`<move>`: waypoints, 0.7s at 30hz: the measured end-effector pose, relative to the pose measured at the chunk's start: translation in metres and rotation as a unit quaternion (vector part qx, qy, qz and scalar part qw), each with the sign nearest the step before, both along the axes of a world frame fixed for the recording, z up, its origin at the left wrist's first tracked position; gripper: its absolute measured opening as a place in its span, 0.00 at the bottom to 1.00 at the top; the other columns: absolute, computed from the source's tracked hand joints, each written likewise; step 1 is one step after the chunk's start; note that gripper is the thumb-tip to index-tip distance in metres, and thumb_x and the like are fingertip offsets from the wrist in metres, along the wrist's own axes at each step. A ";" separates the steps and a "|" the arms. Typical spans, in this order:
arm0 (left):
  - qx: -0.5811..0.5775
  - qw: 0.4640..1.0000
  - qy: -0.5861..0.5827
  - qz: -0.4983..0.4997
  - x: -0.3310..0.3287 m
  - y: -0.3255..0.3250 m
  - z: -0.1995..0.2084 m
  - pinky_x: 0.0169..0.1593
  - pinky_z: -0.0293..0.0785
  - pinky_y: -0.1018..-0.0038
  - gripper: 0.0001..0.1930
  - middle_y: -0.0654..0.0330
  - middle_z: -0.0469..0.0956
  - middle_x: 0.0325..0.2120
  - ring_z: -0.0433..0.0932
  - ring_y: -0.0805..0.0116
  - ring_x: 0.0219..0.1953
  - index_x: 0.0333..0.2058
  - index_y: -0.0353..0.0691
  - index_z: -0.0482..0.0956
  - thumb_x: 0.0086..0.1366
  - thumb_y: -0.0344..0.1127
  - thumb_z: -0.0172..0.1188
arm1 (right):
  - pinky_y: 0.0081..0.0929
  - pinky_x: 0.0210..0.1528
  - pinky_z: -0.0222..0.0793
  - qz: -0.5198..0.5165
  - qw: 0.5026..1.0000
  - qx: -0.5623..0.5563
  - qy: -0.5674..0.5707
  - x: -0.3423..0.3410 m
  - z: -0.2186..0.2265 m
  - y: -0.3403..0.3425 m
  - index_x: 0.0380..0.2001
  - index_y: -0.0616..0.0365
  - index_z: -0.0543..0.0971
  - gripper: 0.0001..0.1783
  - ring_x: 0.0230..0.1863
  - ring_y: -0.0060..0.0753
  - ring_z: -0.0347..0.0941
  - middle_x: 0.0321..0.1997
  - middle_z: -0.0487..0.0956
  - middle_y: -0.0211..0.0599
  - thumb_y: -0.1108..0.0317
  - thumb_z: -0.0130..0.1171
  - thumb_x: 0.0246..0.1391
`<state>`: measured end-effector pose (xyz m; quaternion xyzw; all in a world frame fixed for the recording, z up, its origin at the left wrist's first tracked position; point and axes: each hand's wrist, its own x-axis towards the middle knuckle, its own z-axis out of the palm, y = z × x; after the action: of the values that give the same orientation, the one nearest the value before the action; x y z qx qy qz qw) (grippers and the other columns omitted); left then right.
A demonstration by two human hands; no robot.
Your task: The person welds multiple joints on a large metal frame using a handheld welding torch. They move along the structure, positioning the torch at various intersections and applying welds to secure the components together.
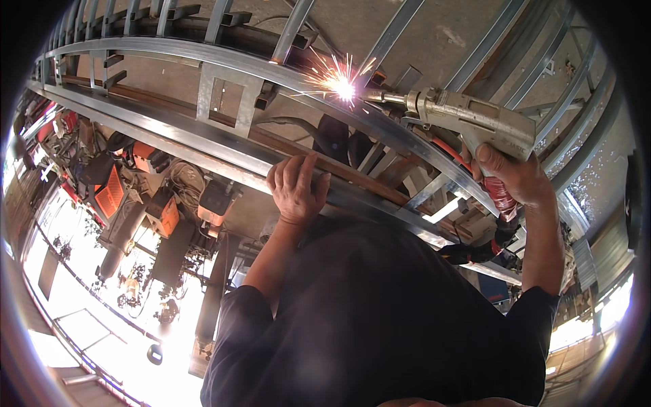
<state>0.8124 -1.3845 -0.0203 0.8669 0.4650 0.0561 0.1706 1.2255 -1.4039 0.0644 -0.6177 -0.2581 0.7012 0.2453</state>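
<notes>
My right hand (pixel 512 178) is closed round the red-wrapped grip of a pale metal handheld welding gun (pixel 478 119). The gun's nozzle points left at a long galvanized steel tube (pixel 413 146). A bright white spot with orange sparks (pixel 344 90) burns at the nozzle's tip, and its glare hides the joint. My left hand (pixel 297 188) rests on the near steel beam (pixel 230 159), its fingers bent over the edge and the thumb to the right.
Upright steel bars (pixel 390 37) extend from the far side of the tube. A flat plate with a rectangular cutout (pixel 230 98) lies between tube and beam. From the gun's grip a dark cable (pixel 481 251) hangs. Orange and black machines (pixel 163 210) stand at left.
</notes>
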 end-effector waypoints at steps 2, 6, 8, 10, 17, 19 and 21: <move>0.004 1.000 -0.002 0.001 0.000 0.000 0.001 0.62 0.61 0.56 0.24 0.56 0.77 0.49 0.74 0.55 0.54 0.57 0.43 0.78 0.65 0.48 0.63 | 0.29 0.34 0.78 -0.006 1.000 0.007 0.004 -0.001 0.002 0.001 0.54 0.62 0.78 0.33 0.31 0.28 0.80 0.32 0.82 0.35 0.43 0.66 0.61; 0.011 1.000 -0.009 -0.002 0.000 0.000 0.000 0.62 0.62 0.56 0.24 0.56 0.77 0.49 0.74 0.55 0.53 0.56 0.43 0.79 0.65 0.48 0.63 | 0.28 0.34 0.77 -0.004 1.000 0.011 0.004 -0.004 0.005 0.005 0.54 0.62 0.78 0.33 0.31 0.27 0.79 0.31 0.81 0.33 0.43 0.66 0.61; 0.012 1.000 -0.008 0.001 -0.001 -0.001 -0.001 0.62 0.62 0.56 0.24 0.57 0.77 0.49 0.74 0.55 0.53 0.56 0.44 0.79 0.65 0.49 0.64 | 0.26 0.31 0.77 0.000 1.000 0.014 0.004 -0.001 0.000 -0.001 0.57 0.63 0.76 0.34 0.29 0.25 0.78 0.34 0.82 0.37 0.45 0.65 0.62; 0.010 1.000 -0.005 0.005 -0.002 -0.002 -0.003 0.62 0.62 0.56 0.25 0.60 0.77 0.50 0.74 0.57 0.53 0.57 0.46 0.79 0.64 0.49 0.65 | 0.26 0.31 0.77 -0.002 1.000 0.010 0.006 -0.001 0.000 -0.002 0.57 0.63 0.76 0.33 0.29 0.25 0.78 0.34 0.82 0.37 0.45 0.65 0.63; 0.009 1.000 -0.010 0.002 -0.001 -0.002 -0.003 0.62 0.61 0.56 0.24 0.57 0.77 0.49 0.74 0.55 0.53 0.56 0.44 0.79 0.64 0.48 0.64 | 0.29 0.33 0.77 -0.014 1.000 0.000 0.012 -0.004 0.003 0.002 0.54 0.61 0.78 0.30 0.31 0.25 0.78 0.31 0.81 0.33 0.46 0.67 0.63; 0.010 1.000 -0.008 0.004 -0.002 -0.002 -0.003 0.62 0.62 0.56 0.24 0.58 0.77 0.50 0.74 0.56 0.53 0.56 0.45 0.79 0.64 0.48 0.65 | 0.29 0.34 0.77 -0.014 1.000 -0.003 0.012 -0.004 0.004 0.001 0.54 0.61 0.78 0.29 0.31 0.26 0.78 0.31 0.81 0.33 0.47 0.68 0.62; 0.016 1.000 -0.009 0.008 -0.002 -0.002 -0.003 0.61 0.63 0.56 0.25 0.61 0.77 0.50 0.75 0.58 0.53 0.56 0.47 0.80 0.62 0.49 0.66 | 0.29 0.34 0.78 -0.015 1.000 -0.007 0.009 -0.003 0.005 0.002 0.54 0.61 0.78 0.28 0.31 0.26 0.78 0.32 0.81 0.33 0.49 0.68 0.63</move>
<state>0.8105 -1.3866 -0.0231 0.8652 0.4693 0.0726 0.1608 1.2221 -1.4024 0.0691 -0.6169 -0.2415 0.7047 0.2540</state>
